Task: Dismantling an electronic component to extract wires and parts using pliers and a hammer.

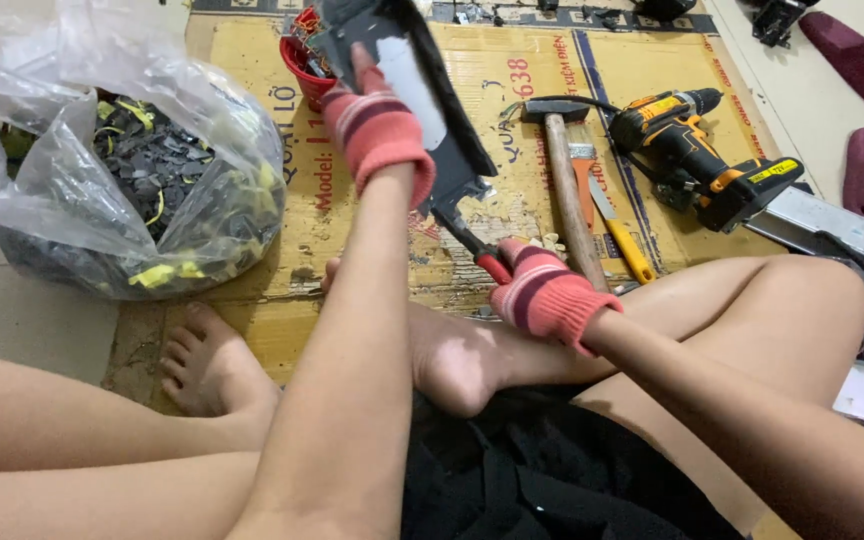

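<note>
Near the top centre of the frame the left hand (377, 125), in a red striped glove, is clamped on a flat dark panel (422, 85) held tilted upright, while the right hand (542, 295), gloved alike at mid-frame, is closed round the red handle of a screwdriver (467, 240) whose shaft meets the panel's lower edge. Both are above a flattened yellow-brown cardboard box (512, 110) with red and blue printing. A clear plastic bag (122, 160) of dark and yellow scraps fills the upper left, a red cup (304, 62) stands at top centre, and a hammer (564, 170), a yellow-handled knife (620, 232) and a yellow-and-black drill (702, 150) lie at upper right.
</note>
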